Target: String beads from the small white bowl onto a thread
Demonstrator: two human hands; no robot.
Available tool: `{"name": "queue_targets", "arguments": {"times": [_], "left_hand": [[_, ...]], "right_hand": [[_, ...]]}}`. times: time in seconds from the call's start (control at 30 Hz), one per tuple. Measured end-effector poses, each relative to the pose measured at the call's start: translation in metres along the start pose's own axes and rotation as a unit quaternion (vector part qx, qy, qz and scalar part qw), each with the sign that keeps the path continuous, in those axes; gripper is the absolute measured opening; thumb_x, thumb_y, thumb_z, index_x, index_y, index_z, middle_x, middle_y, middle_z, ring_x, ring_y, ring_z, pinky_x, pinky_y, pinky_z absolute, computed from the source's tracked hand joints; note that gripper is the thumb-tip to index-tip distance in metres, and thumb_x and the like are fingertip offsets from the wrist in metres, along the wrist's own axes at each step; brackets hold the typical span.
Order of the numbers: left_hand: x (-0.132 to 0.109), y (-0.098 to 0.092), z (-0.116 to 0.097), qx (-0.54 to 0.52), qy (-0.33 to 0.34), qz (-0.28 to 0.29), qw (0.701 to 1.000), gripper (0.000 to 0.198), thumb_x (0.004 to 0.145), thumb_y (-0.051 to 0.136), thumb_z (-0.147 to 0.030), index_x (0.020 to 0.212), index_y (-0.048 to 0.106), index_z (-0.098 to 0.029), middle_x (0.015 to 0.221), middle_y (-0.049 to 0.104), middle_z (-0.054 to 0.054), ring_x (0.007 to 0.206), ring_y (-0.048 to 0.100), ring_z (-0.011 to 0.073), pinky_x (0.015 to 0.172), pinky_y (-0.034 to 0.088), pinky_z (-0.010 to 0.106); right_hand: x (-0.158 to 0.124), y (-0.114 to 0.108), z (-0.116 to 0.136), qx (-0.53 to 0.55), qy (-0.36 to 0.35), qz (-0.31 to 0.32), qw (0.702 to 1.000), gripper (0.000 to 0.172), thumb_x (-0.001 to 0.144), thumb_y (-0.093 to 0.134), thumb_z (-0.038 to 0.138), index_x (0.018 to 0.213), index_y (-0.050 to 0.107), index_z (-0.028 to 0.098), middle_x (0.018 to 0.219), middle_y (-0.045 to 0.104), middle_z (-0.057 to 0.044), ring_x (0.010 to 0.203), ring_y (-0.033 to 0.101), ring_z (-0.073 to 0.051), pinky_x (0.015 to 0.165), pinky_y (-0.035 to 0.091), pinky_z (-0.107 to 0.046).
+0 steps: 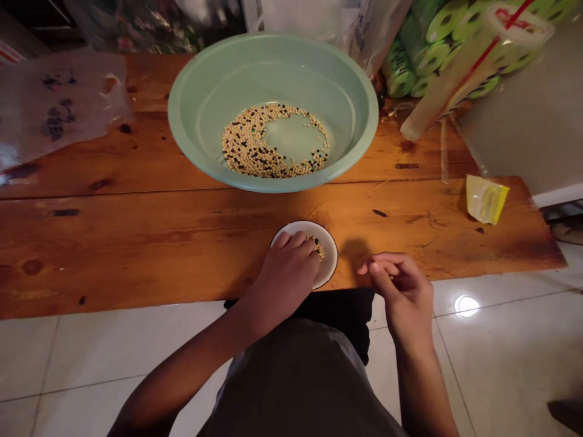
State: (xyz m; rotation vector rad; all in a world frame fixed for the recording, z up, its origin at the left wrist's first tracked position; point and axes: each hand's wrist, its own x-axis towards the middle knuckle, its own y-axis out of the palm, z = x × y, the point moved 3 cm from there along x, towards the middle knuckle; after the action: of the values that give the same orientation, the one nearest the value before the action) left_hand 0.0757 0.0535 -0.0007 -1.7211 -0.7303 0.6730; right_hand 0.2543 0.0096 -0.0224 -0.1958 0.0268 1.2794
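My left hand [291, 264] reaches into a small white bowl [331, 258] with a dark rim, its fingers bent down and close together. The fingertips are hidden, so what they pinch does not show. Beside the fingers lie small round cream and black beans [319, 247]. To the right of the bowl, over the table's front edge, my right hand [403, 288] is curled, thumb against the fingers. A bit of pale yellow, like a bean, peeks out from its grip. Behind the bowl stands a large green basin [200, 142] with many mixed cream and dark beans [248, 145] on its bottom.
The wooden table [182, 243] ends just in front of my body. A plastic bag [27, 109] lies at the left. To the right are a cup with a red straw [455, 85], a small yellow-edged packet [486, 199] and several green rolls [432, 57].
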Motion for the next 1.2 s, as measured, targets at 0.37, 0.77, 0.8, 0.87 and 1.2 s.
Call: {"name": "queue_targets", "arguments": {"times": [0.37,0.77,0.8,0.87,1.2], "left_hand": [[0.005,0.003,0.006,-0.075,-0.009,-0.023,0.997,0.016,0.085,0.053,-0.017,0.070,0.060,-0.018,0.083,0.063,0.004,0.090,0.054,0.0226,0.086,0.042,0.041],[-0.022,-0.020,0.005,-0.357,-0.076,-0.088,0.927,0.012,0.096,0.044,-0.026,0.089,0.052,-0.022,0.083,0.062,-0.002,0.078,0.059,0.0136,0.073,0.046,0.026],[-0.027,-0.023,0.002,-0.376,-0.075,-0.097,0.918,0.011,0.096,0.045,-0.025,0.088,0.053,-0.022,0.080,0.062,-0.003,0.074,0.059,0.0122,0.070,0.046,0.025],[-0.036,-0.029,-0.003,-0.404,-0.078,-0.114,0.904,0.010,0.094,0.048,-0.022,0.087,0.054,-0.022,0.077,0.061,-0.004,0.069,0.059,0.0102,0.067,0.046,0.022],[-0.060,-0.034,-0.004,-0.406,-0.136,-0.214,0.878,0.008,0.091,0.054,-0.019,0.085,0.057,-0.024,0.074,0.058,-0.004,0.064,0.052,0.0088,0.060,0.043,0.020]], "right_hand": [[-0.005,-0.006,-0.005,-0.005,0.005,0.000,1.000,0.010,0.081,0.070,0.024,0.087,0.064,0.020,0.071,0.071,-0.001,0.069,0.067,-0.016,0.068,0.051,-0.030],[-0.011,0.015,0.014,0.056,0.019,0.091,0.994,0.010,0.080,0.070,0.021,0.088,0.064,0.022,0.079,0.073,-0.002,0.076,0.069,-0.017,0.071,0.055,-0.029],[-0.011,0.021,0.019,0.077,0.017,0.118,0.990,0.008,0.081,0.070,0.021,0.088,0.064,0.022,0.079,0.072,-0.001,0.076,0.069,-0.016,0.072,0.055,-0.029],[-0.012,0.032,0.027,0.117,0.014,0.172,0.978,0.006,0.083,0.068,0.020,0.086,0.066,0.023,0.079,0.072,0.000,0.075,0.067,-0.015,0.072,0.055,-0.028],[-0.015,0.058,0.033,0.194,0.074,0.234,0.950,0.009,0.078,0.074,0.027,0.083,0.068,0.023,0.081,0.069,-0.002,0.072,0.065,-0.016,0.057,0.052,-0.026]]}}
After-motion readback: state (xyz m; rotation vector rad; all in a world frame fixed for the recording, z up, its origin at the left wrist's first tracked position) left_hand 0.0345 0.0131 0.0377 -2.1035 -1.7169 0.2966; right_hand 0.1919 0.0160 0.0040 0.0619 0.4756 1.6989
